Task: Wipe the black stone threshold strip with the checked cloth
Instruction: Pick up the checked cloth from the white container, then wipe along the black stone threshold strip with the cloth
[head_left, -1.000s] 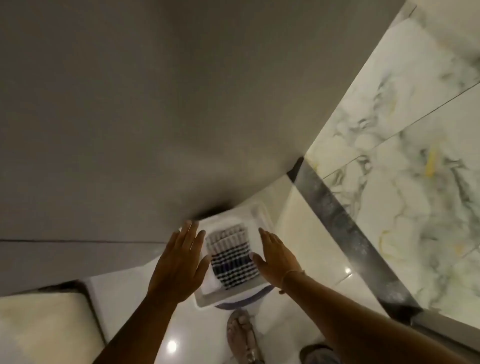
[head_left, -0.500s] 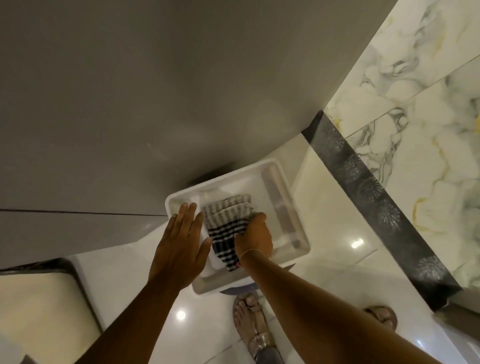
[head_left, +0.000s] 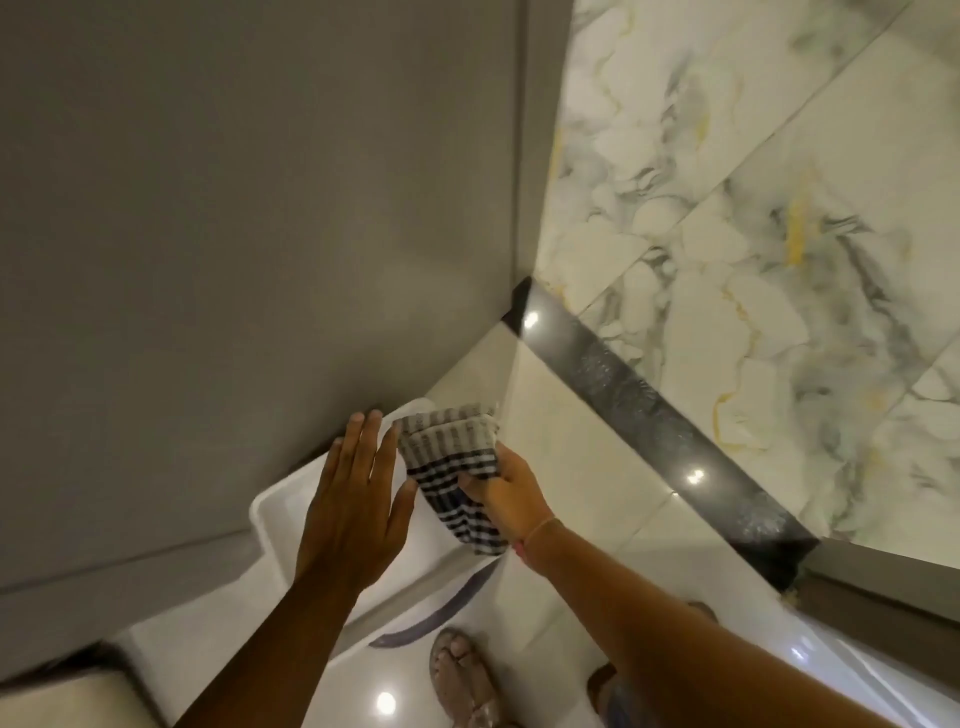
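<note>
My right hand (head_left: 511, 491) pinches the folded checked cloth (head_left: 453, 465) by its right edge, fingers closed on it, lifted above the white tray (head_left: 275, 512), while my left hand (head_left: 353, 512) hovers flat and open just left of it, holding nothing. Soft, light and limp, the cloth looks best bunched into the palm before pressing. The black stone threshold strip (head_left: 649, 410) runs across the floor to the right, apart from the cloth.
</note>
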